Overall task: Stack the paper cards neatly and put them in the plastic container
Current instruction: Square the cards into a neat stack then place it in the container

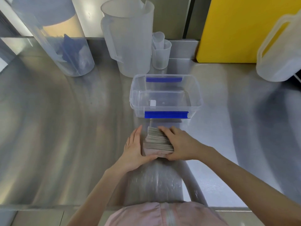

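A thick stack of grey paper cards (157, 139) stands on edge on the steel counter, fanned a little toward me. My left hand (136, 150) presses flat against the stack's left side, thumb under its near end. My right hand (180, 144) lies over the stack's right side and top, fingers curled across the card edges. Just beyond the cards sits the clear plastic container (197, 93) with blue clips on its near and far rims; it is open, with only a small white tag showing inside.
A large translucent jug (130, 38) and two small measuring cups (161, 51) stand behind the container. A tall clear cylinder (53, 38) with blue contents stands at the back left. A yellow board (236, 26) and a white plastic jug (280, 49) are at the back right.
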Tool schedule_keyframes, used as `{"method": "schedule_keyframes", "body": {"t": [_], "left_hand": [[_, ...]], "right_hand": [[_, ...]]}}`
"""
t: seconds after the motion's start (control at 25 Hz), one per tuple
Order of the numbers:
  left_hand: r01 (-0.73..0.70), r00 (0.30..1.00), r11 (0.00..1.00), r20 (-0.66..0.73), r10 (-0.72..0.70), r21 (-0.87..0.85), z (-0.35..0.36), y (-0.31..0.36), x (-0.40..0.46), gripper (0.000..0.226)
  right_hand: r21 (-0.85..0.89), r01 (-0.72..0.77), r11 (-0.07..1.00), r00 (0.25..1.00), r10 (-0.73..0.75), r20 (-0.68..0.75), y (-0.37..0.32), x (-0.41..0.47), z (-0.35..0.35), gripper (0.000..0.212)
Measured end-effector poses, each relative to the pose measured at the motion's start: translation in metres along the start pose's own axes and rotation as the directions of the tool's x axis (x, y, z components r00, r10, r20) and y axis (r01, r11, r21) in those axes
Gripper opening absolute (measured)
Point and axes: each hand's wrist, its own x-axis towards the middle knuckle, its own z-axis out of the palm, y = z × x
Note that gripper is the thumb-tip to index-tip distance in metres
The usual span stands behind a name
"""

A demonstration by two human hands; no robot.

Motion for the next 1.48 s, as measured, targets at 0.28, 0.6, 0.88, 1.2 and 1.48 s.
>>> {"method": "schedule_keyframes", "body": {"t": [0.28,0.6,0.88,1.2,1.48], "left_hand": [[-0.051,0.997,0.981,0.058,0.04,0.187,0.009,0.001,0.013,0.114],[-0.049,0.999,0.973,0.028,0.044,0.223,0.008,0.002,0.006,0.107],[-0.016,1.0,0.989,0.013,0.014,0.148,0.01,-0.001,0.005,0.108],[-0.091,0.993,0.974,-0.049,0.103,0.208,0.022,-0.006,0.006,0.112],[-0.076,0.996,0.975,-0.026,0.083,0.21,0.026,-0.014,0.012,0.112]], "right_hand": [[-0.2,0.007,0.98,0.999,-0.015,-0.037,0.006,0.005,0.021,0.102],[0.763,-0.119,0.636,0.923,0.353,-0.151,0.03,-0.039,0.021,0.081],[0.741,-0.131,0.659,0.975,0.222,-0.025,0.027,-0.031,0.053,0.112],[0.612,0.015,0.79,0.951,0.177,-0.251,0.036,-0.03,0.054,0.07],[0.467,0.02,0.884,0.952,0.126,-0.278,0.041,-0.024,0.057,0.067]]}}
